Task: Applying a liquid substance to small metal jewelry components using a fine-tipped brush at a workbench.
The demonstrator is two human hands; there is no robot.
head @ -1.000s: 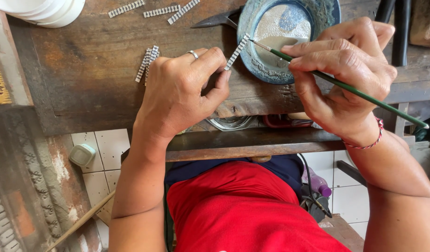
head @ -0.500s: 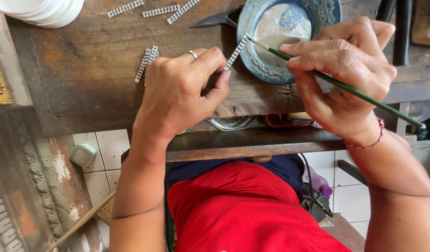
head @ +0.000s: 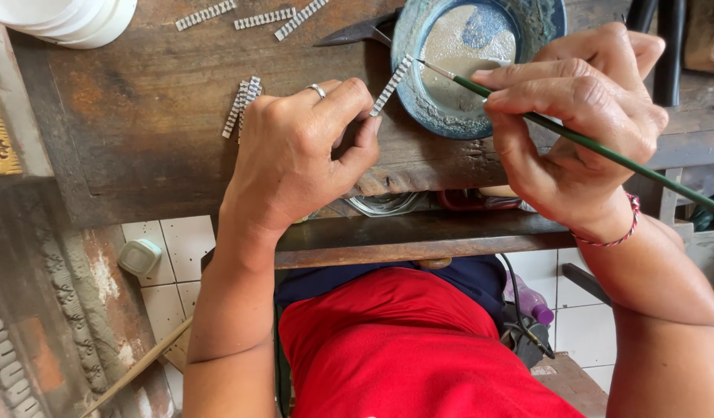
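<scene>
My left hand (head: 299, 151) pinches a short silver patterned strip (head: 393, 85) between thumb and forefinger, holding it slanted over the wooden bench. A ring sits on that hand. My right hand (head: 578, 128) grips a thin green-handled brush (head: 597, 147), and its fine tip touches the upper end of the strip. Just behind the strip is a round blue dish (head: 539, 27) with pale liquid or paste in it.
More silver strips lie on the worn wooden bench (head: 140, 116): a small bundle (head: 242, 104) by my left knuckles and three (head: 248, 17) at the far edge. White stacked bowls (head: 70, 15) sit far left. Dark tool handles (head: 659, 46) stand far right. Tiled floor shows below.
Almost nothing differs. Both hands hold the same pose, with the brush tip staying at the top of the strip.
</scene>
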